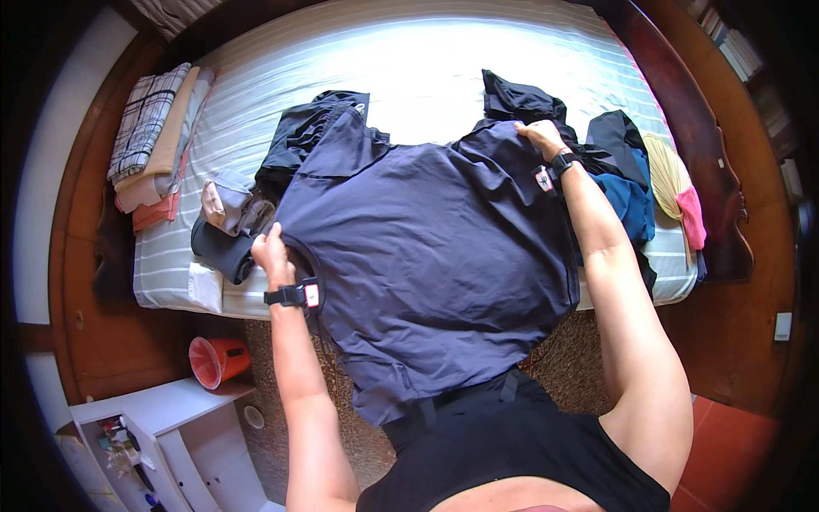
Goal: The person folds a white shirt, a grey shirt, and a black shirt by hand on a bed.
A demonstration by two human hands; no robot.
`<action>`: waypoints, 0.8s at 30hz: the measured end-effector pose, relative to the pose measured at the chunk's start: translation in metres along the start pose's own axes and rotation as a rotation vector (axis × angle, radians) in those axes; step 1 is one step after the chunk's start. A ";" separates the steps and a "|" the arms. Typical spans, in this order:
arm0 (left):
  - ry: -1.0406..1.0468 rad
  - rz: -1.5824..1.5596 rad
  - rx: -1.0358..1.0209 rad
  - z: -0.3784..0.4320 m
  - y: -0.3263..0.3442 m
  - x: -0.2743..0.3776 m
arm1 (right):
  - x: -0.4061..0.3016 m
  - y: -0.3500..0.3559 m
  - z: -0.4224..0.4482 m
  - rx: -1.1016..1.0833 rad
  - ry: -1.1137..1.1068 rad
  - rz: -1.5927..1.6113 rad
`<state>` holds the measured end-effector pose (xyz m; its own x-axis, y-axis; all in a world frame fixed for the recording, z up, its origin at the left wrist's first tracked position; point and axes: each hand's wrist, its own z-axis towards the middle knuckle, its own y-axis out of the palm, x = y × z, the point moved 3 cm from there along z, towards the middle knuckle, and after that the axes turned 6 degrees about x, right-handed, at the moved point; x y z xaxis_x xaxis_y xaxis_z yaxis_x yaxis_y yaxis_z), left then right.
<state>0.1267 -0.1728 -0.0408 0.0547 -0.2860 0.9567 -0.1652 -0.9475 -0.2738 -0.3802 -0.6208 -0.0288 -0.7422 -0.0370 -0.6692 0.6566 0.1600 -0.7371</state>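
A dark grey T-shirt (422, 237) is spread between my two hands, partly over the bed's near edge and hanging toward my body. My left hand (273, 256) grips it at the left, beside the curved neckline. At the far right my right hand (542, 137) pinches another edge of the cloth, with the thumb on top. Dark strapped bands circle both wrists. Black clothing (291, 144) lies beyond the shirt's left side, and a second black garment (521, 99) lies just past my right hand. The shirt hides part of the bed.
Folded textiles (153, 128) are stacked on the striped bed sheet (243, 83) at far left. Rolled clothes (227, 205) lie nearer. Blue and black garments (624, 192) and a woven fan (665, 173) are at right. A red bin (219, 361) stands beside a white cabinet (166, 403).
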 end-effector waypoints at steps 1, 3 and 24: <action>-0.056 -0.015 0.007 -0.022 0.000 0.013 | 0.009 -0.004 -0.007 -0.089 -0.018 0.074; -0.072 0.049 0.009 -0.004 -0.032 0.006 | -0.011 0.004 -0.008 -0.204 0.031 0.347; 0.221 0.490 -0.257 0.014 0.126 0.050 | -0.030 -0.056 -0.014 -0.118 0.181 1.048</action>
<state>0.1221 -0.3089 -0.0285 -0.2902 -0.6186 0.7301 -0.3535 -0.6397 -0.6825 -0.3963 -0.6146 0.0340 0.1698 0.3194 -0.9323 0.9684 0.1214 0.2180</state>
